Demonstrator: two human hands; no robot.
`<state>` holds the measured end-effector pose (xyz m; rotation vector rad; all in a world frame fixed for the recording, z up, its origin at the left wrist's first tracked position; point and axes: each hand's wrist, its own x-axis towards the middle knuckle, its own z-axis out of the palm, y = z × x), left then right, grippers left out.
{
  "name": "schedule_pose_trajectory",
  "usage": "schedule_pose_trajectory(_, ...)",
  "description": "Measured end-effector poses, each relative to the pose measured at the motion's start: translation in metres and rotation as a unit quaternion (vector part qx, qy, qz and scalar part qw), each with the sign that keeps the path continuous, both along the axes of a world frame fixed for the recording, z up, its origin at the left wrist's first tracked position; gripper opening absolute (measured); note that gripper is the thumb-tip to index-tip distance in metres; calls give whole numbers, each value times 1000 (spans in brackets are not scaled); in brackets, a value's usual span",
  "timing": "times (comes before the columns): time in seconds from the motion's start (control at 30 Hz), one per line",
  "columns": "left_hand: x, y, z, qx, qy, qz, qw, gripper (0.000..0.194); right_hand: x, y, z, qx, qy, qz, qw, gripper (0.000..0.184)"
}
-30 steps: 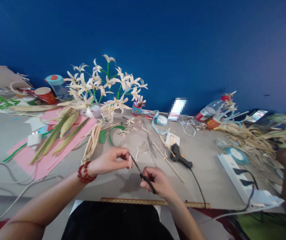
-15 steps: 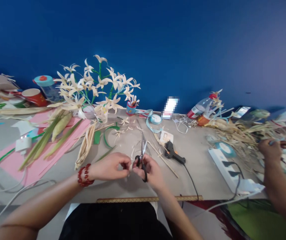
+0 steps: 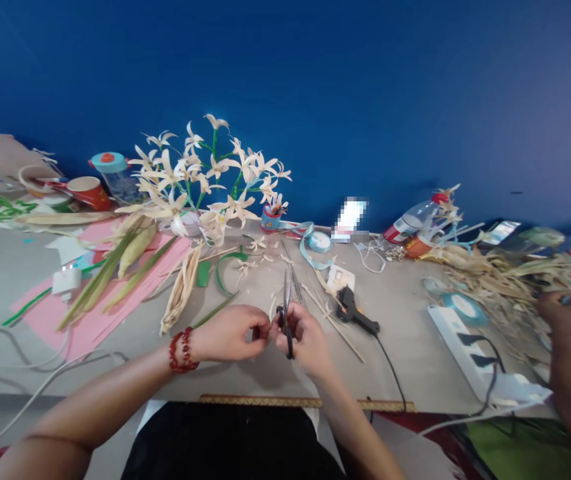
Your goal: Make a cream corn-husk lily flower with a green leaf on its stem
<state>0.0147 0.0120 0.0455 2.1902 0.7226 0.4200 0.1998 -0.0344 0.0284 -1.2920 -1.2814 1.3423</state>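
Scissors [image 3: 286,305] sit in my right hand [image 3: 308,341], to the left of the black glue gun [image 3: 355,312], my landmark here, with the blades pointing away from me and looking nearly together. That hand is curled loosely, its fingers wrapped about the dark handles while the thumb side reaches towards my left hand [image 3: 230,333]. The left, farther out to the left of the glue gun, has thumb and forefinger bent into a ring, the tips just beside the right's; whether they pinch some small scrap I cannot tell. I judge the scissors light and stiff, the handles probably smooth plastic that could twist a little in a slack grip, the metal hard and unforgiving along its edges. Best hold is through or around the handle loops, low behind the pivot, never by the blades. Small pale petals [image 3: 246,268] lie on the table [image 3: 245,380] beyond and to the left of the glue gun, with a bundle of dried husk [image 3: 182,293] farther left; both look papery, feather-light and easily split, so I would take a petal near its thicker base and pinch softly.
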Motion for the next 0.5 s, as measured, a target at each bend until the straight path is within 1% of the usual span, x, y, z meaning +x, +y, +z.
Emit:
schedule_pose_trajectory(0.13,-4,3,3,-54,-43,19,997,7,3,0,1,-10,13,-6,1000,28)
schedule_pose_trajectory(0.27,-8,6,7,-147,-105,52,982,7,3,0,0,-18,37,-23,999,31)
schedule_pose_trajectory(0.33,-8,3,5,-207,-162,82,961,11,1,-1,-4,-13,65,-37,997,31)
schedule_pose_trajectory(0.4,-5,-2,0,-260,-226,108,933,15,-2,-2,-9,-1,98,-65,993,30)
schedule_pose_trajectory(0.5,4,-12,-11,-301,-287,132,900,19,-9,-2,-17,17,127,-101,987,28)
